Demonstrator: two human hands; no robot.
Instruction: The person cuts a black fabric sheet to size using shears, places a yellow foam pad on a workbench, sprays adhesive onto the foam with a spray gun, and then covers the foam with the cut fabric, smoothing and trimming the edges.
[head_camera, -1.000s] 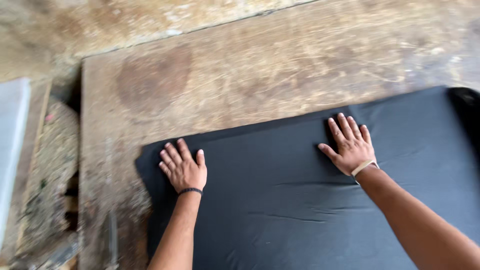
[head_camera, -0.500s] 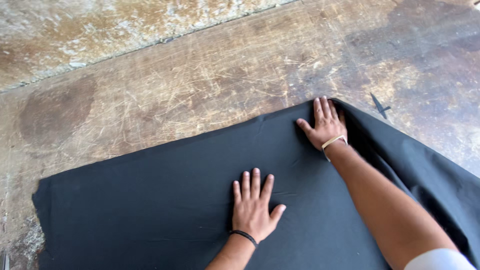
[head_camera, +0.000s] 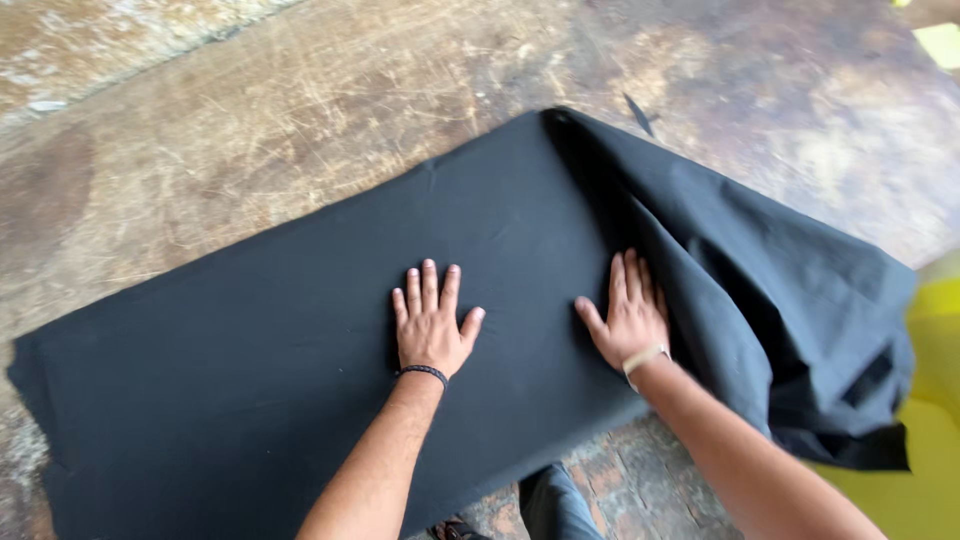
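Note:
A large black cloth (head_camera: 250, 340) lies spread flat on a worn wooden table (head_camera: 300, 130). Its right part is bunched and folded over (head_camera: 780, 300). My left hand (head_camera: 430, 320) rests palm down on the flat cloth near its middle, fingers apart, a dark band on the wrist. My right hand (head_camera: 628, 315) also presses flat on the cloth, right beside the raised fold, with a pale band on its wrist. Neither hand grips anything.
The table's surface is scratched and stained, with bare wood beyond the cloth. A yellow object (head_camera: 930, 420) sits at the right edge, and a small yellow scrap (head_camera: 940, 42) lies at the top right. Brick floor (head_camera: 640, 490) shows below the table edge.
My view has swung right along the cloth. My right hand has slid back from the far edge to beside the fold. The left hand stays flat near the cloth's middle.

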